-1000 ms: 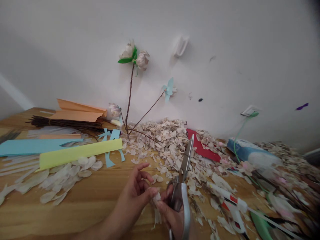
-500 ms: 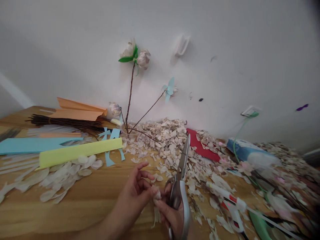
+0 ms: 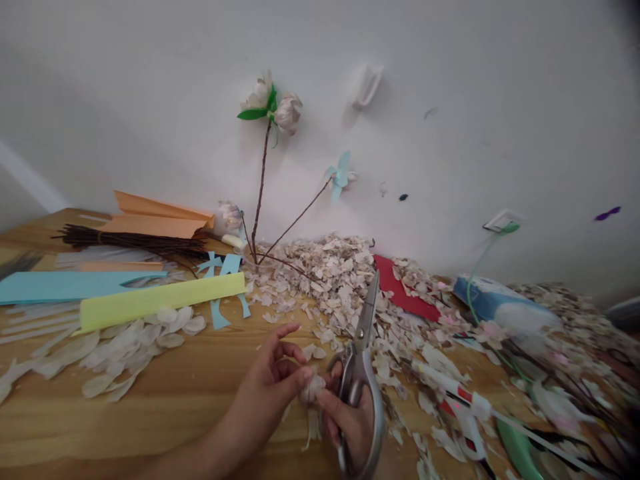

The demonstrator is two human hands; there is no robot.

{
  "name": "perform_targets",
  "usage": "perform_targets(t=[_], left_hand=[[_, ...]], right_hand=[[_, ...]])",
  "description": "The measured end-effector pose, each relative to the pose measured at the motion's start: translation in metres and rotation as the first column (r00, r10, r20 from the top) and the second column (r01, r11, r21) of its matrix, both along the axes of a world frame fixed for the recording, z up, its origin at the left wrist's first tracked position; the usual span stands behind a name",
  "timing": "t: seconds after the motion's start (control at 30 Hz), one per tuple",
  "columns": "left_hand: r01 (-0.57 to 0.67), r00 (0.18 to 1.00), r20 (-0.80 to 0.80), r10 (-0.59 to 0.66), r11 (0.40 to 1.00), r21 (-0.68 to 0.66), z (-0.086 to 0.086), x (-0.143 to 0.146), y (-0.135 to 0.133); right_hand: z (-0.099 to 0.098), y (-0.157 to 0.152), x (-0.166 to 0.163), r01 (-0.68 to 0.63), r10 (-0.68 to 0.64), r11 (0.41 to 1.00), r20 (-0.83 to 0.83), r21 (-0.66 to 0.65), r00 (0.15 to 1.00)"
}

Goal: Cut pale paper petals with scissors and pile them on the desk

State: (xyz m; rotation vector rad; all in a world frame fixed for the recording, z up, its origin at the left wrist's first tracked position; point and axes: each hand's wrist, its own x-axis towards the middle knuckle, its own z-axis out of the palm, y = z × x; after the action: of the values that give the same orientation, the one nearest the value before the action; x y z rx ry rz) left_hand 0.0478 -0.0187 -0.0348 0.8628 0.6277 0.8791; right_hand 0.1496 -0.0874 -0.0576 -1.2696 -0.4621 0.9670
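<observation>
My left hand [image 3: 273, 387] pinches a small whitish paper piece [image 3: 312, 389] between thumb and fingertips, low over the wooden table [image 3: 190, 393]. My right hand [image 3: 345, 420] meets it from the right, its fingertips also on that piece, while its fingers sit in the grey handles of the scissors [image 3: 361, 373]. The scissor blades are closed and point up and away toward the pile of paper petals [image 3: 335, 273].
A twig with paper flowers [image 3: 267, 110] stands against the white wall. Yellow [image 3: 160, 300], blue [image 3: 65, 285] and orange [image 3: 155, 217] paper strips lie at the left beside dark twigs [image 3: 130, 241]. Cut petals [image 3: 135, 340], a glue gun [image 3: 457, 400] and a blue packet [image 3: 500, 300] clutter the right.
The scissors have tilted slightly left and lowered with my right hand. Both hands stay together on the small paper piece.
</observation>
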Motion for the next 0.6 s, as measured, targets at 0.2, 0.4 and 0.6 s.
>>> perform_targets(t=[0.2,0.4,0.6], left_hand=[[-0.004,1.000,-0.030,0.004,1.000,-0.004,-0.007,0.001,0.000],[-0.017,1.000,-0.013,0.017,0.999,0.035,-0.010,0.002,-0.002],[-0.062,0.998,-0.023,0.062,0.998,0.027,-0.003,-0.001,-0.001]], right_hand=[[-0.002,-0.001,0.004,-0.027,0.026,1.000,0.048,0.010,0.999],[-0.001,0.001,0.006,0.044,-0.044,0.999,0.070,0.004,0.997],[-0.003,0.001,0.003,-0.005,0.005,1.000,0.036,0.002,0.999]])
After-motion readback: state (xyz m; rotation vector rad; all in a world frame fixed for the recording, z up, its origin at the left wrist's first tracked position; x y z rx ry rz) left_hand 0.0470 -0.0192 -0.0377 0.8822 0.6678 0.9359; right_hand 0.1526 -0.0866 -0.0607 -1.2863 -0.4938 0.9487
